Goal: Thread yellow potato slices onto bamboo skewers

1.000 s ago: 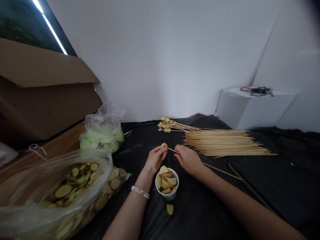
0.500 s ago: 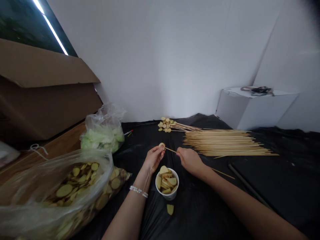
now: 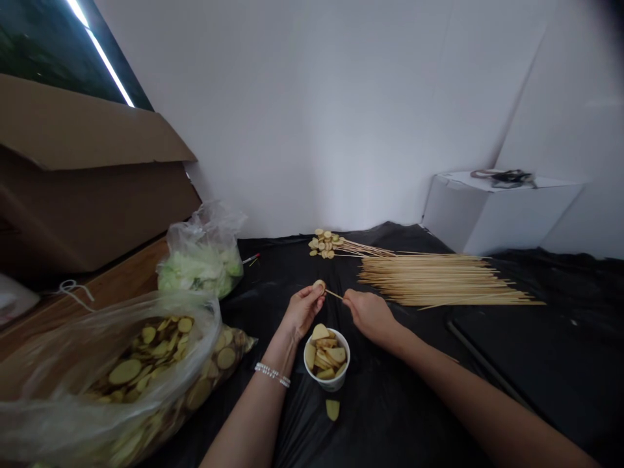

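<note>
Potato slice at the tip of a skewer, held between the two hands

The left hand (image 3: 303, 309) pinches a potato slice (image 3: 319, 285) at its fingertips, and the right hand (image 3: 369, 312) grips a thin wooden skewer (image 3: 334, 294) close to its pointed end. The skewer's long axis runs from the right hand up and left toward the slice; its tip meets the slice, though whether it has gone through is too small to tell. The two hands sit near each other, the slice just beyond the left fingertips. Directly below them, toward the person, stands a white cup (image 3: 327, 381) full of slices, with one loose slice (image 3: 332, 409) on the black sheet (image 3: 390, 403) nearer still. A pile of bare skewers (image 3: 439, 279) lies beyond the right hand, loaded skewers (image 3: 331, 244) farther off, and a bag of slices (image 3: 127, 364) lies left of the left arm.
</note>
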Demonstrator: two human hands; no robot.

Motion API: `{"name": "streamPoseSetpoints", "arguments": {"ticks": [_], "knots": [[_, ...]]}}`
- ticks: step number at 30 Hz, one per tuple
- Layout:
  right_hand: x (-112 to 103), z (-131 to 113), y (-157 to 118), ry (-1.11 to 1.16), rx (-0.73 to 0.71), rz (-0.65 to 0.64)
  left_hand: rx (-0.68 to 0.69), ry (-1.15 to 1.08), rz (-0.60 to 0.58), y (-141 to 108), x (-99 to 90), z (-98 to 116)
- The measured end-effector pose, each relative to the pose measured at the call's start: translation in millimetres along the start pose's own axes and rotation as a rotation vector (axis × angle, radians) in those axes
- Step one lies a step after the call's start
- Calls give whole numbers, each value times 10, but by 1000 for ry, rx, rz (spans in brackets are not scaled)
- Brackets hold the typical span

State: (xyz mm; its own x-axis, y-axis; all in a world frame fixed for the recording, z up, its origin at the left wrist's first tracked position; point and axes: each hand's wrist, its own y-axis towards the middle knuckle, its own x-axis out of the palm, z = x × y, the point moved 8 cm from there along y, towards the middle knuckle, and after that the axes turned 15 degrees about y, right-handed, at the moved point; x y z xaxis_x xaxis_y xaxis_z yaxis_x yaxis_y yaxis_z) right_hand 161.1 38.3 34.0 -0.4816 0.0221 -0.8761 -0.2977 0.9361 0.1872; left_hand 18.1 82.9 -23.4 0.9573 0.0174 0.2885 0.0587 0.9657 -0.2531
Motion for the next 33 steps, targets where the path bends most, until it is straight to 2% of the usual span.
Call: {"name": "streamPoseSetpoints", "arguments": {"ticks": [11, 17, 23, 29, 33], "knots": [[-62, -10, -22, -6, 3, 94, -6, 17, -12, -25, 84, -30], [-32, -7, -6, 79, -13, 79, 6, 4, -18, -5, 47, -7], [-39, -50, -14, -36, -51, 101, 25, -35, 46, 32, -69, 54], [-63, -73, -33, -90, -90, 116, -1, -43, 36, 9, -36, 30], [-29, -76, -32, -97, -67, 58, -11, -52, 35, 9, -31, 20]]}}
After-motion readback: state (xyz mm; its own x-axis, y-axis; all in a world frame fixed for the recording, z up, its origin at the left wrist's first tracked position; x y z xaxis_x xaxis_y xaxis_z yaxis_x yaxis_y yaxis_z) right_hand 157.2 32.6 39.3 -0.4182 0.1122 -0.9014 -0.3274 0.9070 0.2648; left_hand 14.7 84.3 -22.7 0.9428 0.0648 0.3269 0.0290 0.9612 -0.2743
